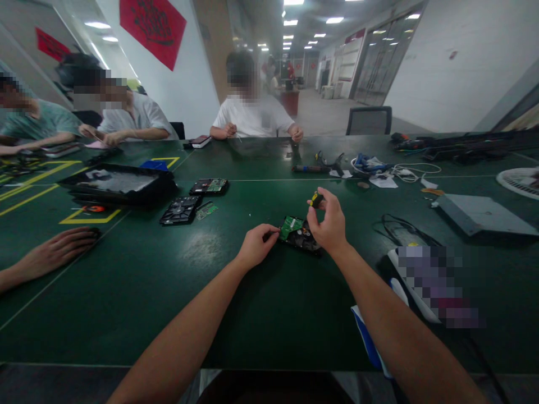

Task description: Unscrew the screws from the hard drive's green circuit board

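A hard drive (298,233) with a green circuit board lies on the dark green table (168,292) in front of me. My left hand (256,244) is closed and pinches the drive's left edge. My right hand (328,221) is wrapped round a small screwdriver (316,198) with a yellow and black handle, held upright over the drive's right side. The screwdriver's tip is hidden behind my fingers.
Two more drives (182,210) (209,186) and a loose green board (206,211) lie to the left, beside a black tray (118,185). A co-worker's hand (59,249) rests at the left. Cables (379,167), a grey box (480,213) and other seated people surround the table.
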Action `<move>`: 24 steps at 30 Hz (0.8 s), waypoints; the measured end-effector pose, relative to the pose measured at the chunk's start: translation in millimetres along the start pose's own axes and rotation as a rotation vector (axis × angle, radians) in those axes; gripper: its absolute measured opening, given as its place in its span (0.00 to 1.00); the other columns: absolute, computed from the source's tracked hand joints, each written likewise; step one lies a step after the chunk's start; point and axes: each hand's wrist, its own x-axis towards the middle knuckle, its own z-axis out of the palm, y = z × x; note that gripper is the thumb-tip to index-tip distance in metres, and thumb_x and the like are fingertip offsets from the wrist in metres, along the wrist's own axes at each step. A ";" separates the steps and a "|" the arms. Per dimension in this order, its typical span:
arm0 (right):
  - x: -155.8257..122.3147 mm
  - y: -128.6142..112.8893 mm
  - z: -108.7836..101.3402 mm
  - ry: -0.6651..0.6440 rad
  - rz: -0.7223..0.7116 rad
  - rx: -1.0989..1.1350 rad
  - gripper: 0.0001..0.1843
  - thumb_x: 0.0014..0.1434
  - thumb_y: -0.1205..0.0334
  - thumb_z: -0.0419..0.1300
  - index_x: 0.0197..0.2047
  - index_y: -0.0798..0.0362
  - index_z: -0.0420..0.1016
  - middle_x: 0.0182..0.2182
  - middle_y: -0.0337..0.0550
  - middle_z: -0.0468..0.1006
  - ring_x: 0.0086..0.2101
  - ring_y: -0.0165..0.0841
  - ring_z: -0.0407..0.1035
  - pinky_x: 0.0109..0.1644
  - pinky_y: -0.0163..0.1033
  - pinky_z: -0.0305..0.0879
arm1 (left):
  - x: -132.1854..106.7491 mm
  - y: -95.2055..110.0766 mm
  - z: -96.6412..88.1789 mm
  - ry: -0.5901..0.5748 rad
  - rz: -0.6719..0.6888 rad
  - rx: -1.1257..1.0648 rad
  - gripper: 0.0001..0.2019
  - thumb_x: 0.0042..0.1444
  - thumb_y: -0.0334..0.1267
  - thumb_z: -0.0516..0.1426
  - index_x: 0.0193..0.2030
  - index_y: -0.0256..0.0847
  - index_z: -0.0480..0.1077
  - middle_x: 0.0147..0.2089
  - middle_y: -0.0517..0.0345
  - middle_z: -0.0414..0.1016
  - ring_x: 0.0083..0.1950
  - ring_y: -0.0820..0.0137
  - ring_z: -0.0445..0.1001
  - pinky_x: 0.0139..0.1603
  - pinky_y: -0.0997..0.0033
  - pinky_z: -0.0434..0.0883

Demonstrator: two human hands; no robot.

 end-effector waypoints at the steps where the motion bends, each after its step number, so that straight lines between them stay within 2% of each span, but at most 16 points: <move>1: 0.1 0.9 0.5 0.001 0.009 0.010 0.32 0.65 0.63 0.58 0.70 0.46 0.56 0.56 0.53 0.72 0.46 0.41 0.75 0.52 0.52 0.78 | 0.1 -1.0 0.5 0.000 0.000 0.003 0.09 0.65 0.38 0.59 0.49 0.44 0.78 0.43 0.56 0.81 0.40 0.68 0.78 0.41 0.66 0.76; 6: 1.3 3.4 2.3 0.049 0.032 -0.041 0.30 0.64 0.59 0.62 0.67 0.44 0.61 0.51 0.50 0.72 0.40 0.40 0.75 0.46 0.54 0.80 | 0.2 -3.2 1.4 -0.001 0.003 -0.001 0.09 0.65 0.38 0.59 0.49 0.44 0.78 0.43 0.55 0.81 0.40 0.68 0.78 0.42 0.66 0.76; 9: 1.0 1.9 2.6 0.036 0.005 -0.030 0.29 0.65 0.59 0.62 0.67 0.44 0.61 0.52 0.51 0.73 0.43 0.41 0.75 0.47 0.54 0.80 | 0.2 -2.0 0.2 -0.005 0.004 0.000 0.09 0.65 0.37 0.59 0.50 0.44 0.78 0.44 0.56 0.81 0.40 0.68 0.78 0.42 0.66 0.76; 14: -0.7 2.9 4.2 0.015 0.008 0.052 0.30 0.67 0.63 0.58 0.70 0.47 0.55 0.57 0.54 0.73 0.47 0.41 0.78 0.51 0.52 0.79 | 0.7 2.1 -2.4 -0.007 0.040 -0.006 0.10 0.66 0.34 0.59 0.51 0.45 0.78 0.48 0.56 0.81 0.44 0.67 0.78 0.46 0.65 0.75; 19: 1.0 2.6 3.7 0.023 -0.017 -0.051 0.30 0.66 0.58 0.61 0.69 0.44 0.59 0.54 0.51 0.73 0.44 0.42 0.75 0.49 0.54 0.79 | 1.4 4.2 -2.3 -0.008 0.034 -0.028 0.10 0.66 0.34 0.59 0.51 0.44 0.79 0.48 0.53 0.81 0.44 0.66 0.79 0.46 0.65 0.76; 22: 1.0 -0.2 2.0 -0.010 -0.051 -0.078 0.30 0.66 0.59 0.61 0.69 0.43 0.60 0.49 0.49 0.73 0.43 0.41 0.73 0.48 0.54 0.79 | 1.2 4.2 -2.2 -0.010 0.039 -0.029 0.10 0.66 0.34 0.59 0.50 0.44 0.79 0.47 0.53 0.81 0.42 0.67 0.78 0.44 0.66 0.75; 24: 0.2 -0.5 1.6 -0.028 -0.069 -0.079 0.31 0.66 0.61 0.60 0.70 0.44 0.58 0.49 0.50 0.73 0.44 0.41 0.73 0.50 0.54 0.78 | 1.0 4.5 -2.6 -0.009 0.037 -0.024 0.10 0.66 0.35 0.59 0.50 0.44 0.80 0.47 0.53 0.80 0.41 0.67 0.78 0.43 0.66 0.75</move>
